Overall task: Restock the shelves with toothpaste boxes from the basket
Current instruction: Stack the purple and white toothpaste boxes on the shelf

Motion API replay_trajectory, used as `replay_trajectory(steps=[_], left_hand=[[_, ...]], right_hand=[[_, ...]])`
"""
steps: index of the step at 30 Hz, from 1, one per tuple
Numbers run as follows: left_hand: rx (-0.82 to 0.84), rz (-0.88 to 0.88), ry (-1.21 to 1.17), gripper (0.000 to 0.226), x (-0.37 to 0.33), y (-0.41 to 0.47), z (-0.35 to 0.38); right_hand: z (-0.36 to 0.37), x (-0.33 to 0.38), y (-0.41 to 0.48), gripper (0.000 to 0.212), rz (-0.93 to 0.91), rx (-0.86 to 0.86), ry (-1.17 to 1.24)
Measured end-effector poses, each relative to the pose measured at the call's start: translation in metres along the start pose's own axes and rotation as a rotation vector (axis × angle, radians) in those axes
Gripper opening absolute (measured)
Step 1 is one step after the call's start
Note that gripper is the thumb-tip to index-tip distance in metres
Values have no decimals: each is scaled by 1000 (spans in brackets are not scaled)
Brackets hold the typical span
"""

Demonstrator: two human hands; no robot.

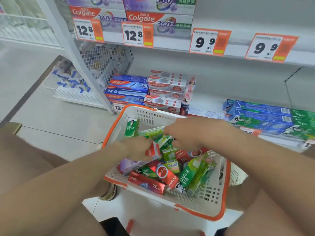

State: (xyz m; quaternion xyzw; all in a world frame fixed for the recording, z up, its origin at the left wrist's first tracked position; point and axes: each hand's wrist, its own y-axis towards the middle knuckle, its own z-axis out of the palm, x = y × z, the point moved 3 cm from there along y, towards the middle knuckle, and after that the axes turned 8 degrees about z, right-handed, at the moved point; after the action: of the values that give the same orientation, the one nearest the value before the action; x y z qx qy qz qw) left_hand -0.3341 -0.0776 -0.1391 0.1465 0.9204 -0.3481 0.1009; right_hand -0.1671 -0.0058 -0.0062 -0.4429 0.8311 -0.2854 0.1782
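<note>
Picking step: both hands in the basket [211, 196].
The left hand [134, 147] fingers pinch a red box [152, 150]; right hand [187, 132] fingers blurred, unclear. Next: find its shelf [208, 99].

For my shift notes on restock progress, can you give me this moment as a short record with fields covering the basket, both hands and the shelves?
basket: white with an orange rim, holding a loose pile of toothpaste boxes
left hand: in the basket, at a red-and-white box; grip blurred
right hand: over green boxes; grip blurred
lower shelf: stacked Colgate boxes on the left, blue and green boxes on the right
upper shelf edge: 12.8 tag, 9.9 tag
</note>
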Motion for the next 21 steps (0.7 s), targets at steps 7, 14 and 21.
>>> replay_trajectory(steps=[7, 14, 21], left_hand=[[-672, -54, -772, 32, -17, -53, -141], [-1007, -133, -1395, 35, -41, -109, -201], [-931, -57, -1459, 49, -29, -124, -230]], right_hand=[[-38, -45, -11, 25, 134, -182, 243], [-63, -47, -25, 85, 14, -534, 795], [-76, -57, -33, 58, 33, -577, 1243]])
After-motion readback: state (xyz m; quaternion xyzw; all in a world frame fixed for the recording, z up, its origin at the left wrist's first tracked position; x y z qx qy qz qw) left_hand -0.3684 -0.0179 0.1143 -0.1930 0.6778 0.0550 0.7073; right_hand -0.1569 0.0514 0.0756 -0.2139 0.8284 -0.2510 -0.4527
